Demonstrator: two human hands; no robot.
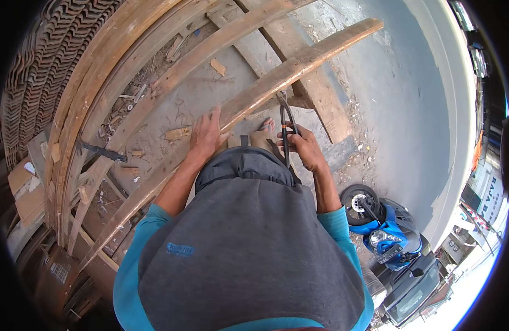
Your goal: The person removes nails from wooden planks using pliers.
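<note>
A long wooden beam (304,62) runs diagonally in front of me. My left hand (206,134) grips it near my waist, thumb and fingers against the wood. In my right hand (304,145) is a pair of pincers (289,113) with long dark handles, an orange band showing on one of them. The handles are slightly apart, and the jaws are at the beam's near edge. Whether a nail is between the jaws is too small to tell. Below the beam, a wide plank (330,117) lies crosswise.
More long beams (180,74) stretch along my left, with a dark metal tool (104,151) across them. Stacked roof tiles (36,83) stand at far left. Wood scraps (178,133) litter the concrete floor. A blue motorcycle (389,240) and a dark car (414,292) are at right.
</note>
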